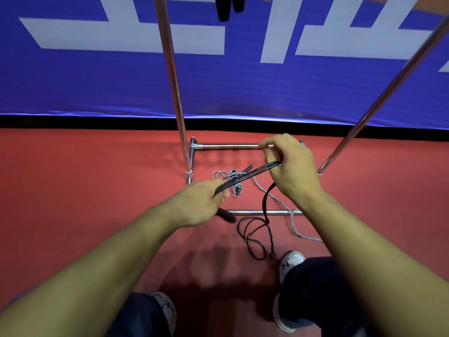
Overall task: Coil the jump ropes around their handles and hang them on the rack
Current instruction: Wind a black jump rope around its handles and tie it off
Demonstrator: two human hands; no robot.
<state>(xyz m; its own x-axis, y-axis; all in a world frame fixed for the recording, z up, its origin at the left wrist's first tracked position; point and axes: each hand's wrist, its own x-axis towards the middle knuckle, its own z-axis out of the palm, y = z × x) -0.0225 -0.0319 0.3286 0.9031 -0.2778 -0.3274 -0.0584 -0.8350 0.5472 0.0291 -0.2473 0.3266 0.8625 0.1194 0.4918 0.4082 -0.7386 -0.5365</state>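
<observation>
Several strands of the black rope (252,175) are stretched taut between both hands, the bundle's long axis running from lower left up to upper right. The left hand (198,203) has its fingers curled round the lower end and a black handle (226,216) that pokes out below the palm. The right hand (289,166) pinches the upper end, and the slack drops from it to loops on the red floor (85,190). A grey rope (230,180) lies tangled inside the metal rack's (230,146) base, trailing over its near bar.
</observation>
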